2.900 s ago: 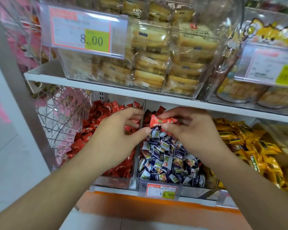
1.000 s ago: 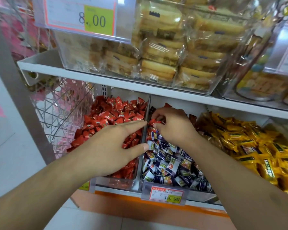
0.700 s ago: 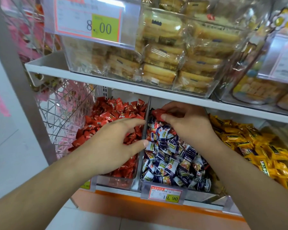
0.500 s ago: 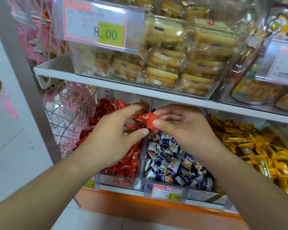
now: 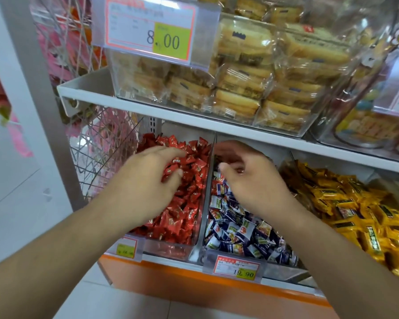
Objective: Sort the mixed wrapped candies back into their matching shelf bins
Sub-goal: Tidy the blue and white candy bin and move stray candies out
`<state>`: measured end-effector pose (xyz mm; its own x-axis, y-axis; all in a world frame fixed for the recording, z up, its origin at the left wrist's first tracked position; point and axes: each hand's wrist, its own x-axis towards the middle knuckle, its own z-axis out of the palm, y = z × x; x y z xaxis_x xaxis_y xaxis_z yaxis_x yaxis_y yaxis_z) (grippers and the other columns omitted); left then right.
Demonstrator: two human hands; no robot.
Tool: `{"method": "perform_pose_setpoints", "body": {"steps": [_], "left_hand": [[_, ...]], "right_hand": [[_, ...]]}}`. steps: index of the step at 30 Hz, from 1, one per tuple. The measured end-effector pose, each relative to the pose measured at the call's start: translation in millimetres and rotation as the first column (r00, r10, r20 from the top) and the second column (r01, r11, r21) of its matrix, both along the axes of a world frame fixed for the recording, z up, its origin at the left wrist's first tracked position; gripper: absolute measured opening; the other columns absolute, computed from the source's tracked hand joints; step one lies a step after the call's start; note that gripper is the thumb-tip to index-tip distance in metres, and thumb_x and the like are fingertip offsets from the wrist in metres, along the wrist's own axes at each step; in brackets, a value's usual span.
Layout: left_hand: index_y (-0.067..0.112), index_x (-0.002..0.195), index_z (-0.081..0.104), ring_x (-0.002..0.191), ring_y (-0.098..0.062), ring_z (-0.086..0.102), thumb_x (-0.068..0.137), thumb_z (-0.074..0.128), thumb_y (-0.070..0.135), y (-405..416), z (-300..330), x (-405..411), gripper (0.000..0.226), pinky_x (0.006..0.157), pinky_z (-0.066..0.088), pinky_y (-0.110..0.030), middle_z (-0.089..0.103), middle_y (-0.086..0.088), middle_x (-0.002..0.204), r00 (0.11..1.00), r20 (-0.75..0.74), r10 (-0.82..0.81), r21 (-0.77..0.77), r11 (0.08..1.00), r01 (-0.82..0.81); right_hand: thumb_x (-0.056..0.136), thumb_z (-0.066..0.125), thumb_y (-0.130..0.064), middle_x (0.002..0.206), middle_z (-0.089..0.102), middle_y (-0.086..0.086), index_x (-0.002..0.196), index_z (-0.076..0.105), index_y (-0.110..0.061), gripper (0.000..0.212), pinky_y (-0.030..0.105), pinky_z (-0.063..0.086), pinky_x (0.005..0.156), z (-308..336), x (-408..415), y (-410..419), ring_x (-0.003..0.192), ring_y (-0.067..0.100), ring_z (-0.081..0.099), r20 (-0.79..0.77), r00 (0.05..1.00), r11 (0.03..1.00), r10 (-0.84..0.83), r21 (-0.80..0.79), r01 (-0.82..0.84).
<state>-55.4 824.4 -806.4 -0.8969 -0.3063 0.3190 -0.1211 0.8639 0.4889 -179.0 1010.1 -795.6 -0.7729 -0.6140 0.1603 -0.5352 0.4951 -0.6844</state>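
Hovering over the red candies in their bin, the left hand is showing loose, empty-looking fingers; the right hand is curling over the blue-and-white candies, contents hidden; remaining strays are hard to judge

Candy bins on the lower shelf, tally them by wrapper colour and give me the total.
Red candy bin: 1
Blue-and-white candy bin: 1
Yellow candy bin: 1
Total: 3 bins
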Motion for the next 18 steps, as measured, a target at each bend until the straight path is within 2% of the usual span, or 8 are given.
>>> {"method": "perform_pose_setpoints", "body": {"steps": [2,4,5,8,10,12,14,18], "left_hand": [[0.038,0.151,0.044,0.136,0.002,0.042,0.101,0.056,0.044,9.7,-3.5,-4.8,0.053,0.107,0.022,-0.009,0.044,0.022,0.153,0.989,0.051,-0.136,0.018,0.991,0.135],[0.041,0.158,0.030,0.146,0.007,0.026,0.099,0.054,0.053,16.3,-9.8,-9.0,0.064,0.114,0.013,-0.010,0.030,0.026,0.161,0.964,0.112,-0.241,0.032,0.971,0.239],[0.043,0.159,0.025,0.148,0.008,0.020,0.099,0.053,0.056,18.3,-12.6,-10.5,0.068,0.116,0.011,-0.010,0.024,0.026,0.163,0.953,0.141,-0.268,0.039,0.963,0.265],[0.048,0.159,0.018,0.149,0.006,0.020,0.097,0.051,0.061,19.1,-14.6,-13.2,0.072,0.118,0.015,-0.015,0.019,0.028,0.165,0.939,0.192,-0.284,0.084,0.959,0.272],[0.052,0.158,0.019,0.146,0.005,0.028,0.095,0.053,0.063,19.2,-13.0,-13.0,0.072,0.113,0.020,-0.013,0.023,0.029,0.162,0.941,0.196,-0.274,0.101,0.961,0.259],[0.053,0.157,0.019,0.144,0.005,0.032,0.095,0.054,0.062,20.5,-11.5,-13.0,0.071,0.112,0.024,-0.013,0.029,0.030,0.160,0.944,0.189,-0.272,0.113,0.961,0.254],[0.054,0.156,0.019,0.143,0.004,0.034,0.096,0.054,0.060,21.9,-12.2,-13.2,0.070,0.110,0.024,-0.012,0.033,0.030,0.158,0.943,0.194,-0.270,0.129,0.960,0.248],[0.056,0.156,0.018,0.142,0.006,0.034,0.096,0.055,0.059,22.4,-12.5,-13.7,0.070,0.107,0.021,-0.009,0.034,0.030,0.157,0.941,0.206,-0.268,0.151,0.959,0.240]], "right_hand": [[0.103,0.060,-0.025,0.133,0.065,-0.012,0.140,0.055,-0.036,0.039,0.006,0.049,0.083,-6.4,-22.7,11.1,0.104,0.009,0.066,-0.116,0.987,0.987,-0.116,0.098,0.127],[0.101,0.062,-0.025,0.141,0.061,-0.005,0.143,0.054,-0.029,0.043,0.021,0.050,0.098,-10.0,-44.6,17.6,0.112,0.014,0.064,-0.134,0.969,0.960,-0.206,0.162,0.227],[0.102,0.062,-0.026,0.144,0.059,-0.003,0.145,0.053,-0.029,0.044,0.028,0.052,0.099,-10.3,-53.2,18.7,0.110,0.016,0.064,-0.106,0.965,0.947,-0.240,0.195,0.257],[0.102,0.062,-0.029,0.143,0.054,-0.008,0.149,0.047,-0.035,0.050,0.035,0.058,0.086,-11.7,-71.0,14.9,0.099,0.014,0.064,-0.020,0.970,0.933,-0.243,0.269,0.240],[0.101,0.063,-0.033,0.141,0.055,-0.009,0.151,0.044,-0.039,0.053,0.037,0.059,0.087,-14.6,-77.8,10.1,0.100,0.016,0.066,0.005,0.976,0.935,-0.217,0.287,0.207],[0.099,0.066,-0.038,0.148,0.053,-0.009,0.150,0.045,-0.041,0.056,0.029,0.054,0.091,-19.0,-84.8,5.8,0.107,0.014,0.063,-0.014,0.980,0.938,-0.197,0.286,0.193],[0.097,0.069,-0.038,0.147,0.055,-0.009,0.147,0.049,-0.042,0.054,0.013,0.044,0.076,-23.3,-90.7,2.1,0.095,0.003,0.059,-0.037,0.985,0.941,-0.167,0.292,0.170],[0.095,0.073,-0.032,0.121,0.064,-0.008,0.133,0.058,-0.039,0.042,0.011,0.036,0.058,-28.9,-97.5,-1.0,0.078,-0.002,0.056,-0.071,0.984,0.940,-0.163,0.291,0.177]]}}
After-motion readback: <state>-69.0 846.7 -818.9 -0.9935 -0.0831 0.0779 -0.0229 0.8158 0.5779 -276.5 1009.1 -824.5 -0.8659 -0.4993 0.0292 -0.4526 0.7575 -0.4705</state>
